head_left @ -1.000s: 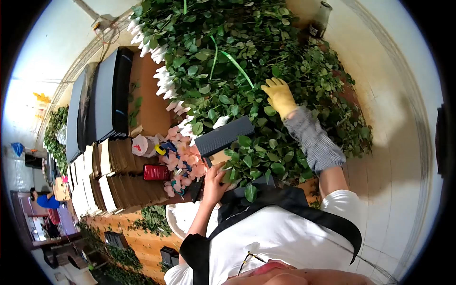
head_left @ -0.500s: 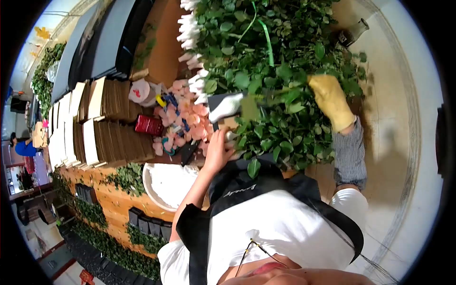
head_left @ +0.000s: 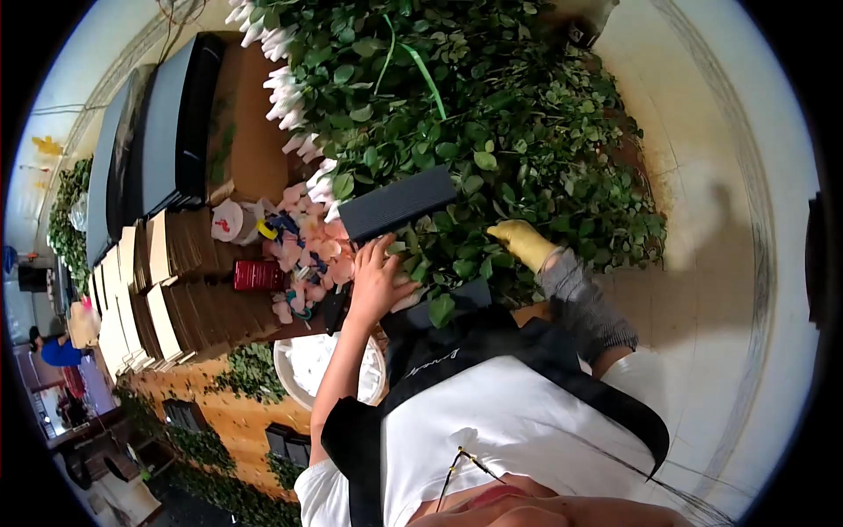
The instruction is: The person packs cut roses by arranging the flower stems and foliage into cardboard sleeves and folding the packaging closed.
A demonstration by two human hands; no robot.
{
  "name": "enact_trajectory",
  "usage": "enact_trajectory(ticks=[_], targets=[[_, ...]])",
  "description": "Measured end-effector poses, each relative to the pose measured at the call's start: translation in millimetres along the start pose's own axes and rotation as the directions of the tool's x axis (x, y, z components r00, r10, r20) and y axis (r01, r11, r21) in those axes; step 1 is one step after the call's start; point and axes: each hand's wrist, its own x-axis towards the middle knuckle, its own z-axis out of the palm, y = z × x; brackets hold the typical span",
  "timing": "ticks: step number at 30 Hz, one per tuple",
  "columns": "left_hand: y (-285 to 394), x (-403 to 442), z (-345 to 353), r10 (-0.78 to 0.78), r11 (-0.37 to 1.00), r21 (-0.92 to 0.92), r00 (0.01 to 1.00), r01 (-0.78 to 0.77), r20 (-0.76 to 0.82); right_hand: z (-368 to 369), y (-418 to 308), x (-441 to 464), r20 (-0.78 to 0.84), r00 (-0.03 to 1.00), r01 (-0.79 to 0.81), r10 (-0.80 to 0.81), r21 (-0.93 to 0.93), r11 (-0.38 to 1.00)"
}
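Observation:
My left hand (head_left: 376,279), bare, lies at the lower edge of a dark ribbed sleeve (head_left: 398,204), fingers extended and thumb apart. A white-wrapped flower head (head_left: 408,299) is beside its thumb. To the right, my right hand (head_left: 524,243) wears a yellow glove and reaches into leafy green stems (head_left: 465,250); its fingers are drawn together, and what they hold is hidden by leaves. More dark material (head_left: 470,299) lies under the stems near my apron. White-wrapped flower heads (head_left: 283,95) line the left side of the large leafy pile (head_left: 518,132).
Pink petals (head_left: 307,233) and a red box (head_left: 258,275) lie left of my left hand. Beyond are stacked cardboard pieces (head_left: 189,307) and large dark boards (head_left: 180,123). A round white bin (head_left: 376,378) stands below. At top right is a bottle (head_left: 588,26); a person (head_left: 61,351) is far left.
The camera view has shifted. The white-wrapped flower seen over the dark sleeve half a second ago no longer covers it. My gloved right hand has come closer to my body, and my left fingers have spread.

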Motion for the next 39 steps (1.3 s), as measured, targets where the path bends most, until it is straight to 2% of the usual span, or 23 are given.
enact_trajectory(ticks=[2, 4, 5, 6, 7, 8, 10, 11, 14, 17, 18, 21, 24, 25, 27, 28, 30, 31, 32, 33, 34, 37, 39], targets=[[6.9, 5.7, -3.8, -0.071, 0.996, -0.044, 0.997, 0.072, 0.041, -54.9, -47.2, 9.0, 0.346, 0.919, -0.191, 0.187, -0.022, 0.981], [7.3, 0.2, 2.0, -0.094, 0.995, 0.016, 0.996, 0.094, 0.006, -86.5, -45.7, 21.7, 0.444, 0.894, 0.011, 0.060, -0.156, 0.988], [7.2, -4.5, 5.6, -0.131, 0.991, 0.014, 0.991, 0.131, 0.011, -116.7, -74.5, 32.1, 0.540, 0.829, -0.090, 0.144, -0.126, 0.988], [8.2, -8.1, 7.9, -0.170, 0.985, 0.011, 0.985, 0.170, 0.017, -138.9, -97.0, 43.3, 0.497, 0.854, -0.071, 0.154, -0.182, 0.981], [9.8, -8.4, 7.9, -0.128, 0.992, -0.009, 0.992, 0.128, -0.022, -143.2, -94.1, 59.7, 0.307, 0.952, 0.060, 0.003, -0.197, 0.978], [11.6, -8.8, 9.5, -0.142, 0.988, -0.065, 0.989, 0.139, -0.045, -141.8, -96.1, 80.0, 0.035, 0.980, 0.198, -0.195, -0.252, 0.947], [8.1, -11.8, 19.3, -0.148, 0.985, -0.098, 0.984, 0.139, -0.098, -124.2, -94.4, 142.6, -0.345, 0.851, 0.284, -0.395, -0.330, 0.900], [7.8, -12.9, 20.7, -0.156, 0.985, -0.095, 0.983, 0.147, -0.097, -120.8, -101.3, 174.0, -0.299, 0.894, 0.204, -0.334, -0.390, 0.898], [9.6, -12.6, 17.8, -0.187, 0.982, -0.051, 0.980, 0.184, -0.064, -70.4, -49.0, 255.9, -0.136, 0.951, 0.108, -0.276, -0.695, 0.711], [9.2, -11.1, 15.8, -0.193, 0.980, -0.063, 0.978, 0.188, -0.075, -68.7, -55.9, 283.9, -0.179, 0.943, 0.078, -0.280, -0.700, 0.710], [10.4, -14.5, 19.3, -0.214, 0.975, -0.069, 0.975, 0.209, -0.066, -81.9, -80.7, 268.7, -0.258, 0.874, 0.114, -0.411, -0.714, 0.691], [12.0, -14.2, 19.7, -0.205, 0.978, -0.060, 0.976, 0.201, -0.078, -131.6, -145.1, 214.8, -0.387, 0.720, 0.139, -0.576, -0.732, 0.667], [9.3, -16.1, 16.9, -0.222, 0.972, -0.094, 0.973, 0.216, -0.060, -175.9, -176.6, 168.3, -0.559, 0.465, 0.339, -0.686, -0.604, 0.722], [9.8, -16.6, 15.7, -0.238, 0.968, -0.104, 0.969, 0.230, -0.065, -197.1, -184.9, 157.9, -0.563, 0.339, 0.407, -0.753, -0.634, 0.657], [11.3, -18.6, 14.7, -0.266, 0.962, -0.068, 0.964, 0.265, 0.000, -240.5, -197.6, 132.7, -0.542, 0.332, 0.237, -0.772, -0.744, 0.625], [10.8, -21.5, 16.2, -0.277, 0.958, -0.079, 0.961, 0.276, -0.001, -258.8, -202.2, 119.9, -0.537, 0.441, -0.004, -0.719, -0.802, 0.597], [7.8, -21.2, 18.5, -0.299, 0.951, -0.066, 0.953, 0.302, 0.056, -279.5, -207.9, 107.7, -0.505, 0.356, 0.009, -0.786, -0.839, 0.544], [8.6, -20.0, 17.7, -0.301, 0.950, -0.074, 0.953, 0.303, 0.037, -286.3, -210.3, 105.5, -0.497, 0.384, -0.083, -0.778, -0.858, 0.507], [9.4, -17.4, 17.3, -0.302, 0.949, -0.083, 0.953, 0.304, 0.031, -289.9, -211.2, 111.8, -0.488, 0.385, -0.082, -0.783, -0.863, 0.498], [10.0, -16.6, 16.4, -0.283, 0.956, -0.087, 0.959, 0.282, 0.002, -293.5, -208.4, 122.9, -0.472, 0.331, -0.130, -0.817, -0.880, 0.456], [11.2, -15.9, 14.4, -0.262, 0.962, -0.088, 0.965, 0.259, -0.025, -297.1, -203.3, 137.5, -0.455, 0.277, -0.181, -0.847, -0.890, 0.419], [14.2, -12.8, 13.0, -0.230, 0.968, -0.107, 0.972, 0.225, -0.038, -281.5, -171.7, 206.2, -0.493, 0.300, -0.448, -0.817, -0.829, 0.335], [8.2, -15.4, 15.3, -0.211, 0.974, -0.097, 0.976, 0.205, -0.061, -244.7, -176.0, 226.5, -0.625, 0.617, -0.540, -0.478, -0.778, 0.320]])
